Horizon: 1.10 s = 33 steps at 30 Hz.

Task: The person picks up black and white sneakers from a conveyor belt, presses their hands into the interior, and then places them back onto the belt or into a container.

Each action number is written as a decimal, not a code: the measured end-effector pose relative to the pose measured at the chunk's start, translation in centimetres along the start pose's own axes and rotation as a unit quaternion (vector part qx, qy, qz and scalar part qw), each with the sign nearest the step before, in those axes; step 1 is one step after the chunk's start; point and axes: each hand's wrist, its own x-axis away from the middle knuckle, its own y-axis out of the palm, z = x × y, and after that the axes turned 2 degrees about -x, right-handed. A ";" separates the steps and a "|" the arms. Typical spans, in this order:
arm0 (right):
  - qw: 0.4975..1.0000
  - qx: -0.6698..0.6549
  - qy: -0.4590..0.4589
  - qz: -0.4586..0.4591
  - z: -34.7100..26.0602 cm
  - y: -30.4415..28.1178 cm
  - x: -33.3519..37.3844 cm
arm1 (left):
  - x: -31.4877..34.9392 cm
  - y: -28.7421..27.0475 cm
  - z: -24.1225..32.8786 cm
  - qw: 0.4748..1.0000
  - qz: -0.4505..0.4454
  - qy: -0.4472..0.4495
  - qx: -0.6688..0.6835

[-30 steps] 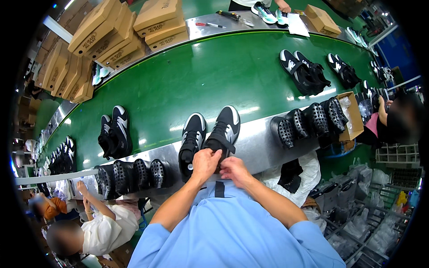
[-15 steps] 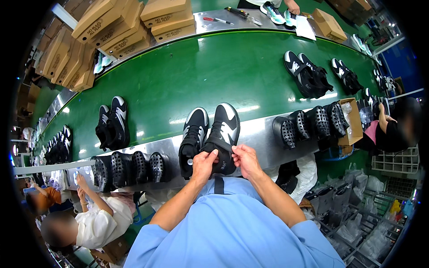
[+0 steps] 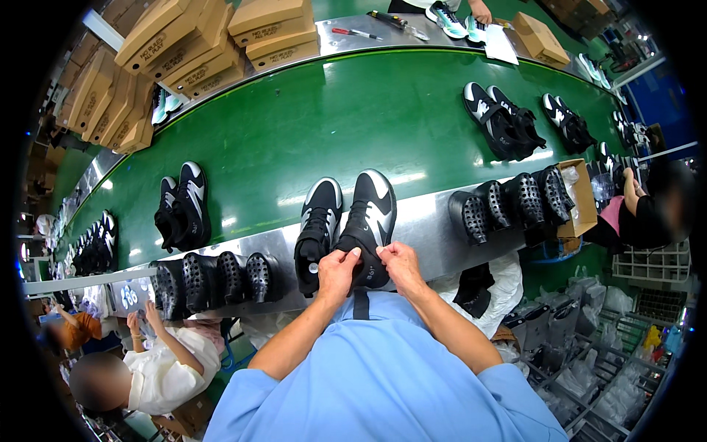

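A pair of black sneakers with white and silver toes stands in front of me, toes pointing away, at the belt's near edge. Both hands are at the collar of the right sneaker (image 3: pixel 373 202). My left hand (image 3: pixel 339 272) is closed on its left side, thumb toward the opening. At the other side, my right hand (image 3: pixel 401 265) pinches the edge by the dark strap (image 3: pixel 362 237) that crosses the instep; my fingers partly hide the strap's end. The left sneaker (image 3: pixel 318 214) stands close beside it, untouched by my fingers.
Black studded shoe forms (image 3: pixel 230 274) line the metal ledge (image 3: pixel 423 232) at left, with more forms (image 3: pixel 524 202) at right beside an open carton (image 3: pixel 584 199). Other sneaker pairs (image 3: pixel 193 206) stand on the green belt (image 3: pixel 331 110). Shoe boxes (image 3: pixel 276 22) are stacked beyond; co-workers sit either side.
My right hand has drawn slightly left and in toward the sneaker's collar; the strap end it held out to the side now lies lower against the shoe. My left hand stays at the collar.
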 end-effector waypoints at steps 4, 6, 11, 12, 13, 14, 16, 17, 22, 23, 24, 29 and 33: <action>0.998 -0.052 0.031 0.002 0.3 -2.2 -0.1 | 1.1 -0.3 1.5 0.964 -0.083 0.143 -0.209; 0.976 0.146 -0.123 0.107 1.1 -3.1 0.3 | 1.9 -0.5 1.7 0.915 -0.118 0.250 -0.294; 0.948 0.232 -0.185 0.116 -1.8 -2.5 3.9 | 1.4 -0.5 1.8 0.884 -0.040 0.191 -0.424; 0.930 0.235 -0.259 0.110 -1.9 -2.0 4.1 | 0.6 -0.1 1.3 0.884 -0.038 0.192 -0.424; 0.908 0.237 -0.330 0.103 -2.0 -1.7 4.3 | -0.2 0.3 0.8 0.890 -0.050 0.193 -0.410; 0.908 0.237 -0.330 0.101 -2.3 -1.5 4.2 | -0.8 0.6 0.0 0.895 -0.062 0.193 -0.396; 0.815 0.320 -0.476 0.086 -3.5 -1.2 3.6 | -1.8 0.7 -1.4 0.900 -0.048 0.205 -0.381; 0.797 0.330 -0.497 0.098 -3.1 -1.2 3.0 | -2.1 0.8 -1.6 0.904 -0.036 0.216 -0.367; 0.809 0.318 -0.481 0.117 -1.8 -1.0 3.1 | -2.2 0.0 -2.4 0.926 -0.047 0.190 -0.323; 0.817 0.298 -0.478 0.123 -1.7 -0.5 3.0 | -2.2 0.0 -2.3 0.923 -0.046 0.211 -0.318; 0.825 0.276 -0.473 0.135 -1.6 -0.4 3.0 | -1.6 0.0 -1.4 0.922 -0.048 0.214 -0.318; 0.909 0.235 -0.309 0.149 -0.1 -3.2 5.0 | 5.1 -4.5 3.8 0.909 -0.091 0.210 -0.348; 0.935 0.213 -0.245 0.139 1.2 -3.3 4.1 | 7.2 -9.1 3.5 0.789 -0.009 0.375 -0.487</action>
